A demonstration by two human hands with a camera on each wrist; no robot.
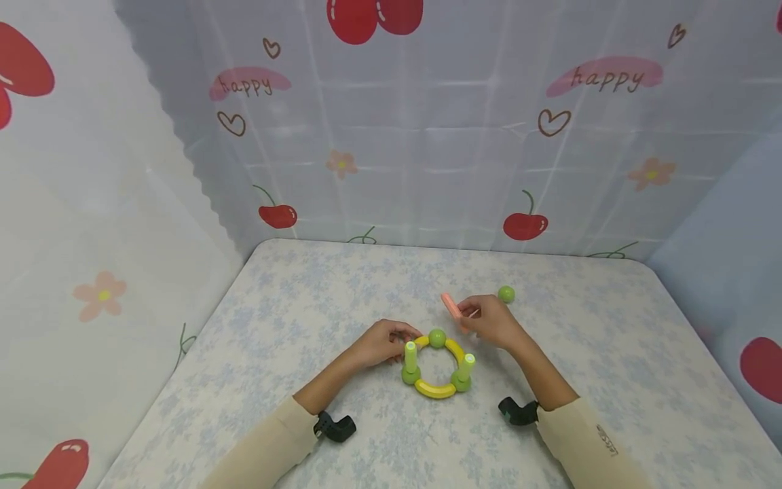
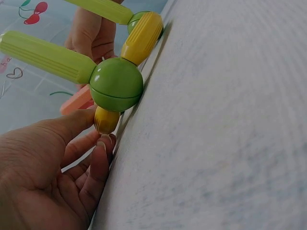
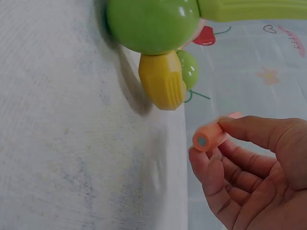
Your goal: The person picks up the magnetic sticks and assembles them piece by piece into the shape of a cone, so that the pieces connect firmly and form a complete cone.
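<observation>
A ring of yellow curved rods (image 1: 436,392) and green balls (image 1: 436,338) lies on the table. Two light green sticks (image 1: 411,357) rise from the two balls nearer the person. My left hand (image 1: 381,343) is at the ring's left side; in the left wrist view its thumb and fingers pinch a yellow curved rod (image 2: 106,120) just beyond a green ball (image 2: 116,85). Right of the ring, my right hand (image 1: 493,323) holds an orange-pink stick (image 3: 211,136) between thumb and fingertips, apart from the ring. The stick's near end shows a small grey-blue disc.
One loose green ball (image 1: 506,294) sits on the table behind the right hand. A pale floral cloth covers the table (image 1: 293,292). Behind it hangs a patterned curtain (image 1: 421,136), with more curtain at both sides. Each wrist carries a black camera mount (image 1: 334,427).
</observation>
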